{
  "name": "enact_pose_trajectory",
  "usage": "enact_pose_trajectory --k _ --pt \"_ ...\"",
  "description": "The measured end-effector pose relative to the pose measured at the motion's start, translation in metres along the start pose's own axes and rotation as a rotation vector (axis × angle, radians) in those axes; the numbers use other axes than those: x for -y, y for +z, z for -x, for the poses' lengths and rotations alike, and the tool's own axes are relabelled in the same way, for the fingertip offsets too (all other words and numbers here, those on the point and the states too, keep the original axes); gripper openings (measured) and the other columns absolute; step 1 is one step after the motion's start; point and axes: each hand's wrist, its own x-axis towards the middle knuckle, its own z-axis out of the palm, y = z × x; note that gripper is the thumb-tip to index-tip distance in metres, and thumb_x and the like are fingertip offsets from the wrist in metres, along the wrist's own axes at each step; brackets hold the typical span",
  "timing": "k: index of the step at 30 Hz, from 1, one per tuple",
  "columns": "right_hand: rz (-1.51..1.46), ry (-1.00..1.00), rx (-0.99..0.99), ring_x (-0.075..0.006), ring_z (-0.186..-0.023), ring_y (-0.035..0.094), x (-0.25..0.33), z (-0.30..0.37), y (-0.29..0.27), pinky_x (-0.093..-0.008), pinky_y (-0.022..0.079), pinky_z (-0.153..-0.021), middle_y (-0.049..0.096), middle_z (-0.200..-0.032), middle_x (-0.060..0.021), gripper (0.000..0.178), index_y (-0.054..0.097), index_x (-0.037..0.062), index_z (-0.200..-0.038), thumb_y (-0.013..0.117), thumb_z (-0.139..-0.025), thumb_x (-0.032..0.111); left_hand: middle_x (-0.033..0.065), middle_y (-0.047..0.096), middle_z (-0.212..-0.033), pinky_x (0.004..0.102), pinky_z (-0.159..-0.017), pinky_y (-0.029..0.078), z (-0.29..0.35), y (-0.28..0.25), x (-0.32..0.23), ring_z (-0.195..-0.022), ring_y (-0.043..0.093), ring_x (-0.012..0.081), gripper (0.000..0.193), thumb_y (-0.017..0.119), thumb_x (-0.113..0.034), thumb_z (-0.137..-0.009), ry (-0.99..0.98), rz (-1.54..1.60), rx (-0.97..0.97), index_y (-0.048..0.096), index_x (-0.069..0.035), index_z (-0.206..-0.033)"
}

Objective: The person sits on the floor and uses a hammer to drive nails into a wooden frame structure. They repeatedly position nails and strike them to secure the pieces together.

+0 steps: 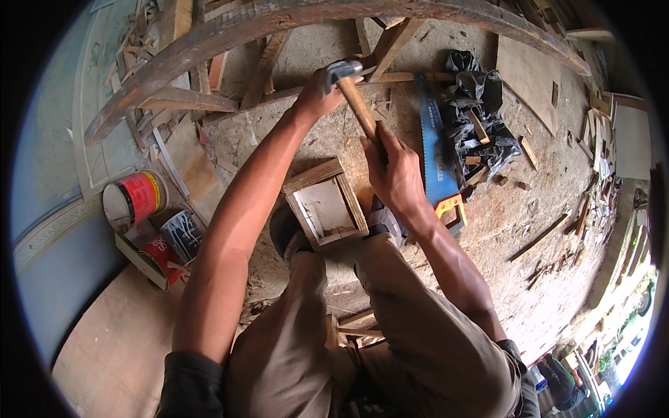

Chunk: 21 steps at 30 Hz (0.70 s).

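My right hand (397, 167) is wrapped round the wooden handle of a hammer (359, 104), held raised and slanting away to the left. Its metal head covers part of my left hand (319, 96), which is curled beside it; what those fingers hold, if anything, is hidden. Below the hammer, between my shoes, stands a small open wooden frame box (318, 175) with a pale inside. To the right of my right hand lies a handsaw (435, 139) with a blue blade and a yellow-orange handle.
A long curved-looking wooden beam (279, 22) with braces crosses the far side. Black plastic (484, 94) with wood offcuts lies beyond the saw. Paint cans (132, 198) stand at left, near a plywood sheet (118, 334). Wood scraps (540, 237) litter the right floor.
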Motion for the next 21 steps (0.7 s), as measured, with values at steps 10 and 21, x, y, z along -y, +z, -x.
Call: enact_pose_trajectory --k 10,21 --pt "0.021 -0.074 -0.025 -0.0415 -0.079 0.068 0.001 0.001 -0.002 -0.0469 0.053 -0.064 0.065 -0.094 -0.0282 0.040 0.057 -0.0031 -0.125 0.065 -0.091 0.016 0.0148 0.069 -0.113 0.0360 -0.091 0.053 0.004 0.005 -0.006 -0.107 0.066 0.0255 0.037 0.063 -0.017 -0.092 -0.197 0.365 -0.008 0.059 -0.007 -0.128" --pt "-0.020 0.080 0.042 -0.0384 -0.078 0.067 -0.035 0.043 -0.004 -0.0419 0.053 -0.064 0.067 -0.089 -0.0212 0.039 0.058 -0.0015 -0.121 0.067 -0.091 0.022 0.0123 0.047 -0.142 0.0369 -0.107 0.041 -0.012 0.000 -0.010 -0.128 0.050 0.0254 0.063 0.061 -0.014 -0.093 -0.241 0.160 0.213 0.033 -0.009 -0.150"
